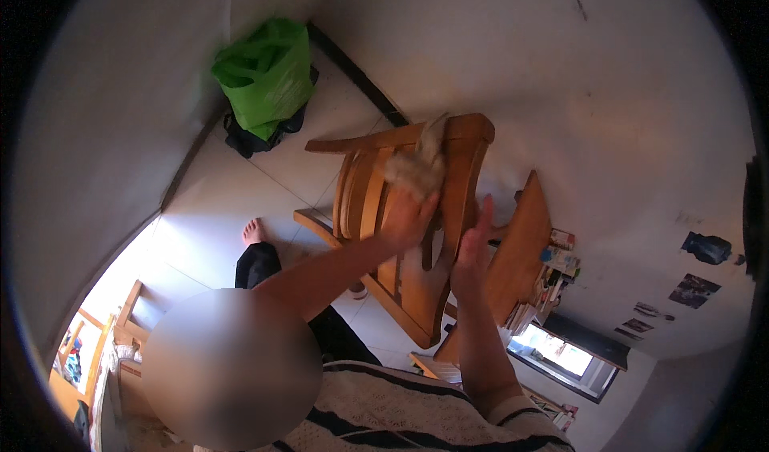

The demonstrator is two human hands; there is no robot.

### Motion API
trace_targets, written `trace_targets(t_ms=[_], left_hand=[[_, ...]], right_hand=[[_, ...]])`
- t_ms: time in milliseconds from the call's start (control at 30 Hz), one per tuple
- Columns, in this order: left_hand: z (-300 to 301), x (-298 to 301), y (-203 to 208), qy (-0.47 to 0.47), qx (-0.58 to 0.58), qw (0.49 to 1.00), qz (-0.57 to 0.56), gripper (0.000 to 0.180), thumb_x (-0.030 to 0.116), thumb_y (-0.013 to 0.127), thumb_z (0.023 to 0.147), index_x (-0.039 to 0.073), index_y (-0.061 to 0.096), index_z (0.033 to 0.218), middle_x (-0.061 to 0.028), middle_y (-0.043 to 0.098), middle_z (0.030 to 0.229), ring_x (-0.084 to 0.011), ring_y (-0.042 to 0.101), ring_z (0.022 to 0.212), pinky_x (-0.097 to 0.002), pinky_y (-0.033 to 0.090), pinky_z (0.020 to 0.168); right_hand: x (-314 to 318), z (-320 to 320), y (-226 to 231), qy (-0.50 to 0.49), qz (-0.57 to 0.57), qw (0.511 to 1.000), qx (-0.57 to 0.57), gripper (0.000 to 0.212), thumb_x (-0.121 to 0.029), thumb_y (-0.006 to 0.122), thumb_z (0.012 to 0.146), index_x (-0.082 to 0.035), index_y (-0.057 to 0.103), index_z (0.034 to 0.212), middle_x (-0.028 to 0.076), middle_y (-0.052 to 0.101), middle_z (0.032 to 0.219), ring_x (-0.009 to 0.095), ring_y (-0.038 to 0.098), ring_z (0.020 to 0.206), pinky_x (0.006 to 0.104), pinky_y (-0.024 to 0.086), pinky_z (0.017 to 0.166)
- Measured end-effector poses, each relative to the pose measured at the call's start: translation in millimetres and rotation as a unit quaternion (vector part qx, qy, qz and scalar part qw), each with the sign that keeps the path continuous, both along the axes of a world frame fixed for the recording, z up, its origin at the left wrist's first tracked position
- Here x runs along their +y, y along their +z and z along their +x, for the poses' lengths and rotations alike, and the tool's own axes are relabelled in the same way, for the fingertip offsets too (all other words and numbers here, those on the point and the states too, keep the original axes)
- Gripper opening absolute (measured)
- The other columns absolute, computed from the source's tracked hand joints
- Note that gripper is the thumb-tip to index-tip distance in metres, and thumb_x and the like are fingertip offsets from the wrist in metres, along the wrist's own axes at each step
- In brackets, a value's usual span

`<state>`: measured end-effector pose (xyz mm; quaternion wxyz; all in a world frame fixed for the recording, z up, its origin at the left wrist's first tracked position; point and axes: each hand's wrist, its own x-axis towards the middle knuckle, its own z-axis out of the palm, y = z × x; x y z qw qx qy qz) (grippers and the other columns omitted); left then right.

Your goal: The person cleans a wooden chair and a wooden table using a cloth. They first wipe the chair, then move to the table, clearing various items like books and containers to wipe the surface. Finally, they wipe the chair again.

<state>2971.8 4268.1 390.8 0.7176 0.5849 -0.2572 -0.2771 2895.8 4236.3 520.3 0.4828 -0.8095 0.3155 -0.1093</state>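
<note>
A brown wooden chair with a curved frame and several slats stands in front of me, tilted in the view. My left hand reaches over it, its fingers closed on a crumpled beige cloth. The cloth lies against the chair's slatted part, near the far side rail. At the right edge of the chair, my right hand is against the broad end rail, its fingers stretched out straight. Part of its palm side is hidden by the rail.
A green bag sits on a black bag in the far corner by the walls. Right of the chair is a wooden desk with books beside it. A bare foot shows on the tiled floor at left.
</note>
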Motion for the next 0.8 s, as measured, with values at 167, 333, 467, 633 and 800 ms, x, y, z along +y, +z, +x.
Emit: trace_targets(t_ms=[167, 333, 467, 633, 800], left_hand=[[-61.4, 57.3, -24.8, -0.043, -0.055, 0.997, 0.038, 0.039, 0.017, 0.036, 0.091, 0.000, 0.036, 0.126, -0.0230, 0.039, 0.124, -0.0383, 0.036, 0.115, -0.0401, 0.024, 0.101], [-46.2, -14.1, -81.4, 0.061, -0.138, 0.989, 0.000, 0.039, 0.017, 0.036, 0.090, -0.001, 0.037, 0.125, -0.0240, 0.039, 0.125, -0.0394, 0.034, 0.116, -0.0469, 0.023, 0.100], [25.3, -60.5, -62.2, 0.084, 0.075, 0.991, -0.069, 0.039, 0.031, 0.037, 0.093, -0.002, 0.047, 0.112, -0.0157, 0.053, 0.105, -0.0279, 0.048, 0.097, -0.0347, 0.036, 0.089], [44.9, -52.5, -91.8, 0.082, 0.395, 0.912, 0.073, 0.042, 0.037, 0.040, 0.092, -0.002, 0.049, 0.107, -0.0159, 0.056, 0.099, -0.0258, 0.055, 0.082, -0.0350, 0.045, 0.070], [69.6, -28.8, -168.2, 0.226, 0.552, 0.803, -0.024, 0.058, 0.049, 0.040, 0.089, 0.002, 0.039, 0.123, -0.0128, 0.052, 0.113, -0.0214, 0.050, 0.100, -0.0317, 0.041, 0.081]], right_hand=[[2.8, 21.1, -7.4, -0.017, 0.036, 0.999, -0.030, 0.058, -0.029, 0.035, 0.091, -0.003, 0.012, 0.137, 0.017, 0.027, 0.136, 0.028, 0.030, 0.124, 0.0398, 0.025, 0.100], [-6.1, 12.1, -11.1, -0.041, -0.039, 0.997, 0.049, 0.056, -0.024, 0.037, 0.091, -0.004, 0.013, 0.138, 0.015, 0.032, 0.134, 0.025, 0.038, 0.117, 0.0374, 0.031, 0.097], [-4.0, 16.8, -13.4, -0.020, 0.021, 0.999, 0.029, 0.057, -0.027, 0.037, 0.091, -0.008, 0.011, 0.139, 0.011, 0.023, 0.139, 0.025, 0.036, 0.120, 0.0386, 0.040, 0.090], [-0.4, 20.8, -8.5, -0.073, 0.018, 0.996, 0.050, 0.059, -0.028, 0.039, 0.090, -0.008, 0.012, 0.139, 0.015, 0.025, 0.137, 0.027, 0.039, 0.117, 0.0383, 0.041, 0.088], [2.5, 30.2, -8.6, -0.104, 0.039, 0.992, 0.054, 0.061, -0.029, 0.043, 0.089, -0.009, 0.013, 0.138, 0.017, 0.027, 0.135, 0.028, 0.040, 0.115, 0.0391, 0.041, 0.089]])
